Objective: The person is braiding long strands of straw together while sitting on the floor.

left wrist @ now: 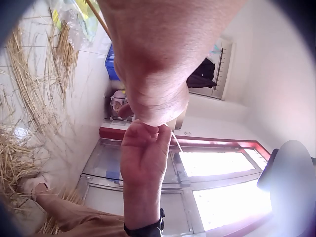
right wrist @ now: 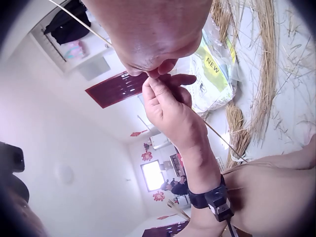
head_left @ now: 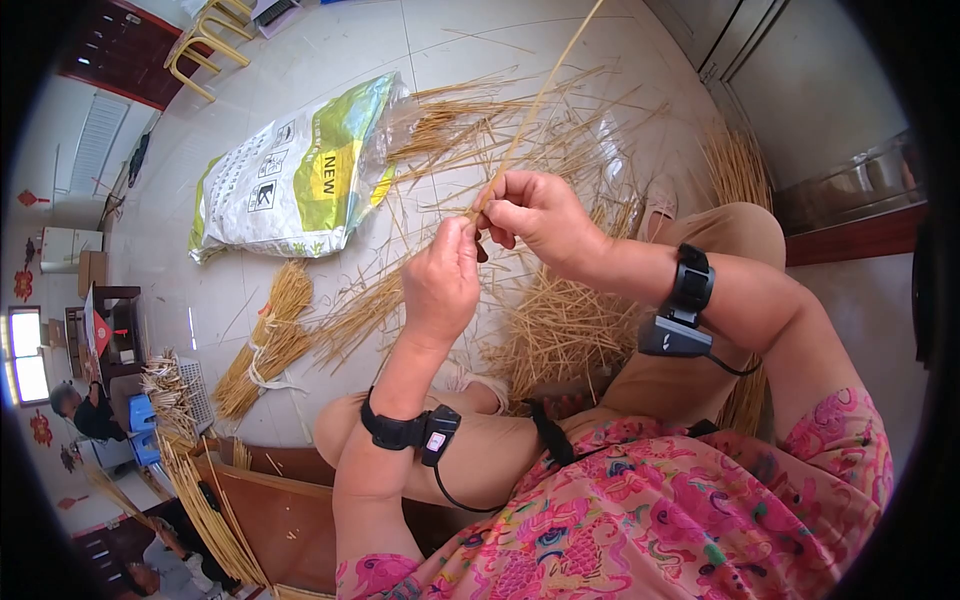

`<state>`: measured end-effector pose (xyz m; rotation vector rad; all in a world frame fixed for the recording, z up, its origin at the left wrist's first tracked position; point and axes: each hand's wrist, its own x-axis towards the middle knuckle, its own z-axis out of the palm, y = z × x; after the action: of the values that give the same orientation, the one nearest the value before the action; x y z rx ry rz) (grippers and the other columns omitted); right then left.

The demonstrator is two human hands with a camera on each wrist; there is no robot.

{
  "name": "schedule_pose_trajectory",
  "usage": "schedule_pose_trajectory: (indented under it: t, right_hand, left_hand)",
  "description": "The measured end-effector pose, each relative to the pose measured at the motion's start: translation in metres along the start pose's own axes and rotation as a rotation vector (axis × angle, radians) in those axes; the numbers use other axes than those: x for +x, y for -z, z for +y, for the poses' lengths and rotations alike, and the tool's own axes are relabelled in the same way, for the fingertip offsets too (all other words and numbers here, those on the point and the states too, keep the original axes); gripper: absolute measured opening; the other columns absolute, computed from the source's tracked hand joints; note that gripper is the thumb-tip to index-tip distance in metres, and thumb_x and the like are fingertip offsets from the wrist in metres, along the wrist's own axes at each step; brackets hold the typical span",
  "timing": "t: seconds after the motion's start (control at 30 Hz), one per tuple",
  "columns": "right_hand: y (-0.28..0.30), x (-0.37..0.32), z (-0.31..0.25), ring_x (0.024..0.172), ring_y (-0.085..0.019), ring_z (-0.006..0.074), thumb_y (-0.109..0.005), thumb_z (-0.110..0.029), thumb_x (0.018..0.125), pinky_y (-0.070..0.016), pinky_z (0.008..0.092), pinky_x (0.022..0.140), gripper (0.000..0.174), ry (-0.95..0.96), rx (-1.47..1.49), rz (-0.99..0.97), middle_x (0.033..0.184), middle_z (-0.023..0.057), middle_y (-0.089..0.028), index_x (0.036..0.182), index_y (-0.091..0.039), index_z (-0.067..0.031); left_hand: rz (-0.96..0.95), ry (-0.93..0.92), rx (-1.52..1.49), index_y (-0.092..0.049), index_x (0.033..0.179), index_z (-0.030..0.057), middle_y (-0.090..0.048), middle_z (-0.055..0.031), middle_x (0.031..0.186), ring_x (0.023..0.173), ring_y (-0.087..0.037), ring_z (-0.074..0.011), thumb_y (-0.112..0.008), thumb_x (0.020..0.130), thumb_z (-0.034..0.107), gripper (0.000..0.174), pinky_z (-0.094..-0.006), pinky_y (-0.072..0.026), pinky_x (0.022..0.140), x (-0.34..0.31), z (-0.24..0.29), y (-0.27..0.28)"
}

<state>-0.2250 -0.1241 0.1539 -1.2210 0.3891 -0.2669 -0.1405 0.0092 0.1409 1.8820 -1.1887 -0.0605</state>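
Note:
A long thin straw stalk (head_left: 541,98) runs up and to the right from between the two hands in the head view. The left hand (head_left: 441,280) pinches it near its thumb and fingertips. Right beside it, the right hand (head_left: 545,222) grips the stalk with curled fingers, the hands meeting fingertip to fingertip. In the right wrist view, the stalk (right wrist: 81,22) passes above the near hand, and the left hand (right wrist: 173,111) touches that hand's fingertips. The left wrist view has the right hand (left wrist: 144,155) below the near hand; the pinched part is hidden.
Loose straw (head_left: 560,330) lies heaped on the floor between the legs. A tied straw bundle (head_left: 265,345) and a printed sack (head_left: 300,175) lie to the left. Beyond are a brown wooden board (head_left: 285,520), a yellow-legged stool (head_left: 205,45) and two other people.

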Motion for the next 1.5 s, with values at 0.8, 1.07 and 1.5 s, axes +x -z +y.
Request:
schedule_pose_trajectory:
  t: [0.8,1.07,1.5]
  right_hand:
    - [-0.001,-0.003,-0.005,0.062,-0.051,0.0051,-0.059,-0.008,0.084,-0.0426,0.0196,0.056,0.007,0.046,-0.01,-0.02,0.071,0.0,-0.057,0.082,-0.057,-0.0024]
    - [-0.001,-0.003,-0.008,0.061,-0.052,0.006,-0.059,-0.008,0.084,-0.0432,0.0206,0.056,0.007,0.038,-0.07,-0.009,0.07,0.0006,-0.058,0.081,-0.058,-0.0016]
    - [0.0,-0.003,-0.008,0.061,-0.052,0.0058,-0.058,-0.008,0.083,-0.0425,0.0204,0.055,0.006,0.043,-0.079,-0.025,0.071,0.0003,-0.058,0.081,-0.059,-0.002]
  left_hand:
    - [-0.166,0.163,-0.339,-0.054,0.084,0.0018,-0.063,-0.0049,0.061,0.05,-0.05,-0.0068,-0.04,0.097,0.017,0.024,-0.0232,-0.0391,0.049,0.004,0.0,0.008]
    - [-0.205,0.225,-0.345,-0.055,0.086,0.0022,-0.061,-0.0057,0.061,0.053,-0.056,-0.0113,-0.042,0.096,0.015,0.021,-0.0257,-0.0418,0.05,0.006,0.005,0.013]
    - [-0.235,0.19,-0.299,-0.054,0.086,0.0025,-0.06,-0.0055,0.06,0.052,-0.056,-0.0115,-0.041,0.096,0.016,0.021,-0.0265,-0.0422,0.049,0.007,0.006,0.015]
